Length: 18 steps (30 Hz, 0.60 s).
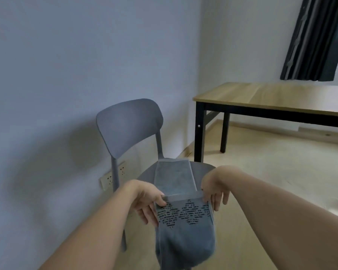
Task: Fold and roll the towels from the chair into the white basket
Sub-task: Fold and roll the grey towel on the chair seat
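Two hands (148,199) (213,190) pinch towel (183,217); chair (129,125) beside table (271,98).

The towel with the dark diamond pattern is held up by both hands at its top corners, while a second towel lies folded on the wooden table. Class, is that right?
Not quite. The second towel lies on the grey chair, not the wooden table, as the head view shows. The patterned towel is indeed held by the left hand and right hand.
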Available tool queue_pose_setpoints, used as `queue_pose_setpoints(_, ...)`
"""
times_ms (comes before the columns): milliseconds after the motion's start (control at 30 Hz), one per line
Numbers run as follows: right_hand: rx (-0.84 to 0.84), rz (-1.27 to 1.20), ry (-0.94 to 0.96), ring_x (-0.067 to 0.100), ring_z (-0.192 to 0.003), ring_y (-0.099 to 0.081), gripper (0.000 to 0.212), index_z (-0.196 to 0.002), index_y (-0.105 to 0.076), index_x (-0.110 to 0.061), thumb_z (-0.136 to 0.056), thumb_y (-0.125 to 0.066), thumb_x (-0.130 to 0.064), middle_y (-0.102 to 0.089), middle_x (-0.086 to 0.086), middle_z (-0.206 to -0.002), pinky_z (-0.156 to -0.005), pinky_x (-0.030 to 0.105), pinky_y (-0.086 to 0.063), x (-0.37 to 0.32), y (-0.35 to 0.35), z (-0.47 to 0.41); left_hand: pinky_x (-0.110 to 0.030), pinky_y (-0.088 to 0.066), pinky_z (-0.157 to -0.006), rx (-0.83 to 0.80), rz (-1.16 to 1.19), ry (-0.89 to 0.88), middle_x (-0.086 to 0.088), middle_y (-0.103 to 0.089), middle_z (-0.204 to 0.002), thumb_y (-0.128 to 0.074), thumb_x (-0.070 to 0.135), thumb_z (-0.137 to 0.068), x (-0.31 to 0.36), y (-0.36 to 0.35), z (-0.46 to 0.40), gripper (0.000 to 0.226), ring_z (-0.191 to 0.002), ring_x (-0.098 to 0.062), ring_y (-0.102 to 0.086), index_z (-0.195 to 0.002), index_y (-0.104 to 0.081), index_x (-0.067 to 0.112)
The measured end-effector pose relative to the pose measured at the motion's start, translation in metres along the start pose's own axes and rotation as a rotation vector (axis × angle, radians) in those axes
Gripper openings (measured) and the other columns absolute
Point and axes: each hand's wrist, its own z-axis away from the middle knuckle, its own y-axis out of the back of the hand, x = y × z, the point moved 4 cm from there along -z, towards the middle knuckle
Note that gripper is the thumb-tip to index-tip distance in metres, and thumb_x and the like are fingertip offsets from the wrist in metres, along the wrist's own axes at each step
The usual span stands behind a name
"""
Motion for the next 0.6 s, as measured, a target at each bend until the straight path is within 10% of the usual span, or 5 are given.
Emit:
queue_pose_setpoints(233,0.244,-0.056,0.122,0.017,-0.066,-0.062,0.025,-0.088,-0.059,-0.003,-0.1,-0.043,-0.019,-0.065,0.006,-0.076,-0.064,0.029,-0.053,-0.044,0.098,-0.059,-0.022,-0.047,-0.052,0.573,0.262,-0.293,-0.001,-0.058,-0.052,-0.046,0.008,-0.094,0.038,0.117,-0.042,0.011,-0.045,-0.013,-0.047,-0.089,-0.056,0.013)
queue_pose_setpoints(467,0.695,-0.052,0.227,0.021,-0.085,-0.052,0.02,-0.108,-0.053,-0.007,-0.093,-0.041,-0.013,-0.053,0.006,-0.098,-0.069,0.029,-0.044,-0.056,0.151,-0.196,-0.029,-0.041,-0.065,0.845,0.391,-0.409,-0.007,-0.06,-0.071,-0.056,0.007,-0.081,0.048,0.188,-0.176,0.016,-0.077,-0.025,-0.058,-0.067,-0.059,0.013)
queue_pose_setpoints(600,0.906,-0.066,0.267,0.024,-0.085,-0.052,0.011,-0.099,-0.047,-0.018,-0.095,-0.038,-0.018,-0.058,0.004,-0.097,-0.079,0.036,-0.038,-0.041,0.129,-0.267,-0.035,-0.034,-0.094,1.04,-0.1,-0.291,-0.004,-0.051,-0.127,-0.042,0.012,-0.086,0.027,0.184,-0.249,0.036,-0.119,-0.027,-0.042,-0.119,-0.054,0.021)
